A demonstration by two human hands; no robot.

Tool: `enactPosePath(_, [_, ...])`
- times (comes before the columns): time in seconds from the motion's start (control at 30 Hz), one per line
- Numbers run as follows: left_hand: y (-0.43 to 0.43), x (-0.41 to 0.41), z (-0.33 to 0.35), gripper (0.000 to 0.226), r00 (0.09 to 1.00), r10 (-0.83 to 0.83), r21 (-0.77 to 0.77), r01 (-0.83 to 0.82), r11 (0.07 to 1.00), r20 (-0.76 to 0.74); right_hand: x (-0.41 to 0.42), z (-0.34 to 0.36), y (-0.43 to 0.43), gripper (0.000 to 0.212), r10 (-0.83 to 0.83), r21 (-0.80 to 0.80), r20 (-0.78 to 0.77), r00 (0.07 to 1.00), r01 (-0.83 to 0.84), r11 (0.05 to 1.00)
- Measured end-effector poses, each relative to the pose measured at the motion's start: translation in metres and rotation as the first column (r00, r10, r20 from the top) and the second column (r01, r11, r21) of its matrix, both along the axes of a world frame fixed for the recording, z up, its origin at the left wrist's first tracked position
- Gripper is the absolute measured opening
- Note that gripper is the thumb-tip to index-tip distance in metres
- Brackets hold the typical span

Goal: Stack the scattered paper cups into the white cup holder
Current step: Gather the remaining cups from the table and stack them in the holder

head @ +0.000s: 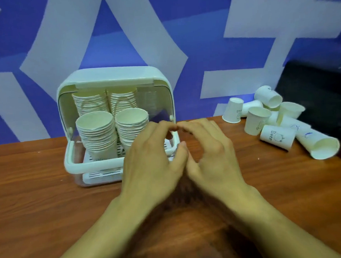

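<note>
Standing open at left of centre, the white cup holder (116,120) carries four stacks while loose cups wait at right.

Its lid is raised, evidently to give access: two nested stacks sit at the rear, and the front left stack (96,133) and front right stack (130,129) stand upright on the slatted base. At centre frame, the left hand (153,159) and right hand (211,152) meet fingertip to fingertip before the holder, fingers loosely curled and grasping nothing. At the right edge of the wooden table (40,196), the scattered paper cups (273,122) lie heaped, some upright, some tipped, not yet collected. Judgement: stacking is unfinished.
</note>
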State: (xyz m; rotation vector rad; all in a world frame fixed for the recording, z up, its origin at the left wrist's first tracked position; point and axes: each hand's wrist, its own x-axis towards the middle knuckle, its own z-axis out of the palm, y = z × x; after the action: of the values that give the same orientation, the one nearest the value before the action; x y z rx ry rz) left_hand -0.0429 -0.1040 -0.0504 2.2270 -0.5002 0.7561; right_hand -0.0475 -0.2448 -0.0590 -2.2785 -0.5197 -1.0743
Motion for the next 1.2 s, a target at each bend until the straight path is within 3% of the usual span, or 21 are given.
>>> enactPosePath(0.17, [-0.078,0.002,-0.024,0.028,0.985,-0.156,0.013,0.157,0.987,-0.078,-0.004,-0.025,-0.082,0.037,-0.147,-0.014,-0.023,0.989,0.147,0.989])
enactPosePath(0.27, [-0.124,0.016,-0.03,0.024,0.966,-0.22,0.028,0.225,0.974,-0.138,0.006,-0.034,-0.126,0.034,-0.292,0.097,-0.033,0.956,0.294,0.951])
enactPosePath(0.5, [-0.223,0.071,-0.038,0.024,0.954,-0.224,0.002,0.229,0.973,-0.199,0.026,-0.059,-0.195,0.033,-0.546,0.322,-0.228,0.806,0.592,0.739])
enactPosePath(0.63, [-0.262,0.104,-0.044,0.022,0.95,-0.203,0.082,0.228,0.97,-0.236,0.041,-0.081,-0.209,0.036,-0.542,0.387,-0.414,0.731,0.68,0.622])
enactPosePath(0.87, [-0.293,0.15,-0.046,0.02,0.937,-0.182,0.337,0.282,0.898,-0.297,0.059,-0.104,-0.219,0.045,-0.479,0.302,-0.57,0.667,0.713,0.633])
enactPosePath(1.03, [-0.289,0.148,-0.047,0.019,0.967,-0.125,0.415,0.209,0.886,-0.221,0.048,-0.086,-0.207,0.04,-0.453,0.319,-0.541,0.709,0.671,0.669])
enactPosePath(1.2, [-0.261,0.126,-0.047,0.015,0.987,-0.072,0.44,0.128,0.889,-0.142,0.039,-0.077,-0.195,0.037,-0.505,0.293,-0.376,0.777,0.617,0.731])
